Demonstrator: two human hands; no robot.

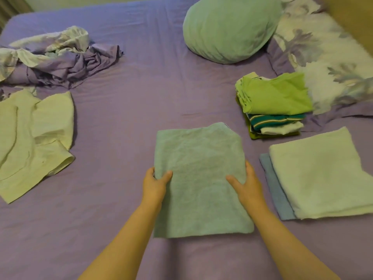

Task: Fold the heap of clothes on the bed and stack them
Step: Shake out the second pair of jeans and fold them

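Towel [198, 178]: teal, folded, flat rectangle

Two forearms are showing from the bottom edge, both bare along their whole visible length; no sleeve or cuff is reaching into view. The left hand [154, 185] and the right hand [247, 183] are wearing no gloves. No ring, watch or band is showing on either wrist or on the visible fingers. Fingernails are too blurred to tell.
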